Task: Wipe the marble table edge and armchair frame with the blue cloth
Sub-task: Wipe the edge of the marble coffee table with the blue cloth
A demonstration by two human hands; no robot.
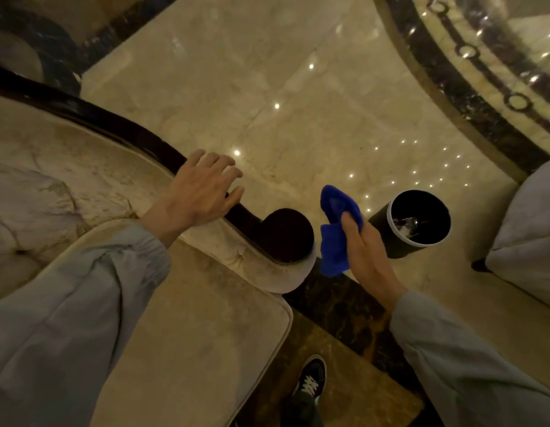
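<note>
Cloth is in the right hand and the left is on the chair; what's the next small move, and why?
Probably swing the right hand left so the blue cloth lands on the dark rounded end of the armchair frame. The cloth hangs in the air just beside that end, touching nothing, while the left hand rests farther up the same dark rail, apparently bracing the chair.
</note>
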